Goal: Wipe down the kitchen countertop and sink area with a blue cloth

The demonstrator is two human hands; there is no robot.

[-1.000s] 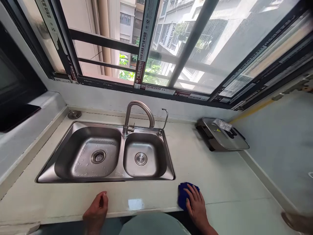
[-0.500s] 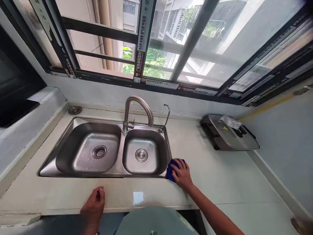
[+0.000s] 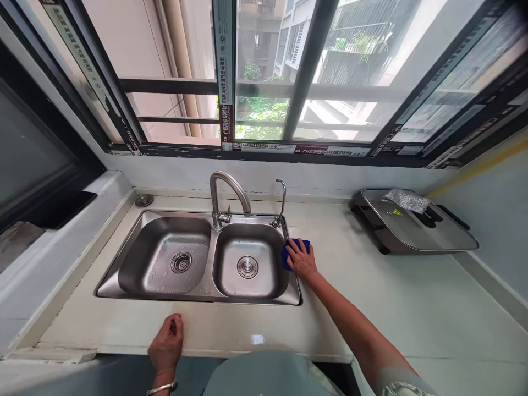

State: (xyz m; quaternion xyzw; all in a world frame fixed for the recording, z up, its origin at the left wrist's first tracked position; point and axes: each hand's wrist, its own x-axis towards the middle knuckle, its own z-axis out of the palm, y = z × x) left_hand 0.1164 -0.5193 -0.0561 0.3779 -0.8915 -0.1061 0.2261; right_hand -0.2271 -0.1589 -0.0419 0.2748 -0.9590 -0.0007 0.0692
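My right hand [image 3: 302, 260] presses a dark blue cloth [image 3: 304, 244] onto the right rim of the steel double-bowl sink [image 3: 209, 258], beside the smaller bowl. Its fingers lie over the cloth, which shows around them. Loosely curled into a fist, my left hand [image 3: 166, 342] hovers by the counter's front edge, below the larger bowl. Nothing shows in it. A curved faucet [image 3: 231, 179] rises behind the sink between the bowls. At the sink's back right corner stands a thin bent spout [image 3: 282, 198].
An electric pan with a glass lid [image 3: 424, 223] sits at the right back of the pale counter [image 3: 371, 308], a crumpled clear wrap [image 3: 407, 199] on top. A round metal stopper [image 3: 144, 200] lies at the back left. Behind runs a dark-framed window [image 3: 226, 110].
My right hand has slid the blue cloth back along the sink's right rim, away from the front corner. My left hand stays curled near the front edge. The view has shifted.
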